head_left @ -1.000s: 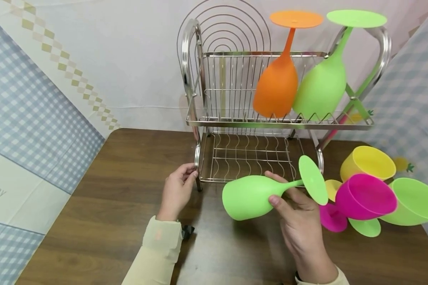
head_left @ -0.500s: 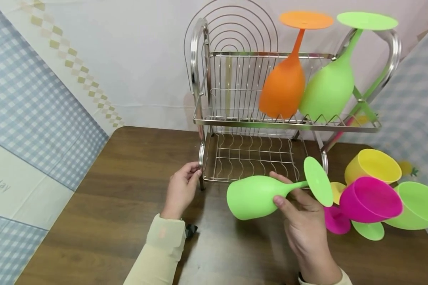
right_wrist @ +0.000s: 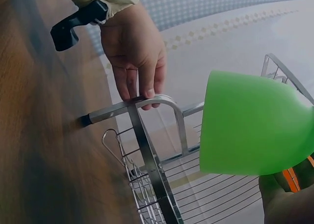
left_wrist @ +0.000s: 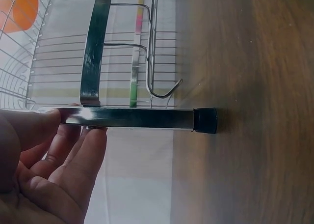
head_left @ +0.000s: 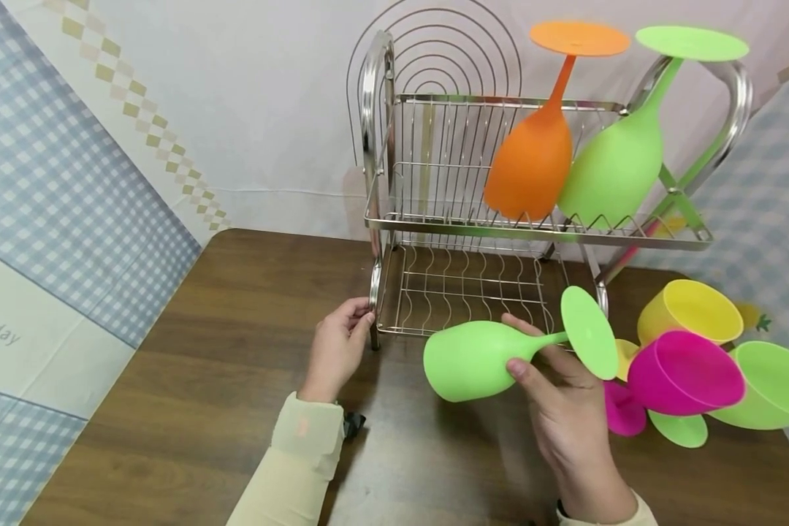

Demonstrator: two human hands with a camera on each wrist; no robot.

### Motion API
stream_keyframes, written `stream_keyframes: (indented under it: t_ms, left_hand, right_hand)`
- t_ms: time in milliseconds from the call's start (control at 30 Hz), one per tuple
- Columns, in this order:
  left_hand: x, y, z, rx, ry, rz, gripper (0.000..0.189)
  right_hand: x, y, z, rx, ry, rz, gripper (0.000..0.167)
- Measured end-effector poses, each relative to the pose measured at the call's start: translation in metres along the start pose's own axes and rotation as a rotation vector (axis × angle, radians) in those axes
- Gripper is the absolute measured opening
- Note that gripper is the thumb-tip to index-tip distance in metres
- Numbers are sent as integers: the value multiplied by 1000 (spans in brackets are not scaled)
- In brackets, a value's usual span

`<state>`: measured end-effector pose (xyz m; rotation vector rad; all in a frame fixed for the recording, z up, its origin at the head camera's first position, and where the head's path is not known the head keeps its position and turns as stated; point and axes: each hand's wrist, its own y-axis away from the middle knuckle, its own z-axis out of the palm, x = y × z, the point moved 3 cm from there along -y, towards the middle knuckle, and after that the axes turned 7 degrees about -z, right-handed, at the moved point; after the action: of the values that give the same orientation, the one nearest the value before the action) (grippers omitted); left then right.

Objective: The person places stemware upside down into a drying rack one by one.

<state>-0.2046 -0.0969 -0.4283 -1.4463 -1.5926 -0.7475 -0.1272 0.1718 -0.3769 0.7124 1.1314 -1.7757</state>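
Two goblets, orange and green, stand inverted on upper tier of dish rack. Left hand pinches rack's front left leg. Right hand grips lime goblet at bowl and stem, held sideways above table, just before empty lower tier. Yellow goblet, pink goblet and another green one crowd right side.

Lettering: one cut-off fragment, "ryday", is read in grey on the pale band of the checked backdrop cloth at the left edge of the frame. No other text is seen.
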Motion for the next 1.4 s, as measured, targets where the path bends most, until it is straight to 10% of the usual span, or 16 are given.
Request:
stream_keyframes:
  t_ms: [633,1400]
  left_hand:
    - [2,1,0,-7,-9,-12,18]
    - [4,2,-2,6,-1,21,18]
  right_hand:
    - [-17,-13,13,-184,-33,-150,40]
    - [-27,-22,26,-155,130,-62,61]
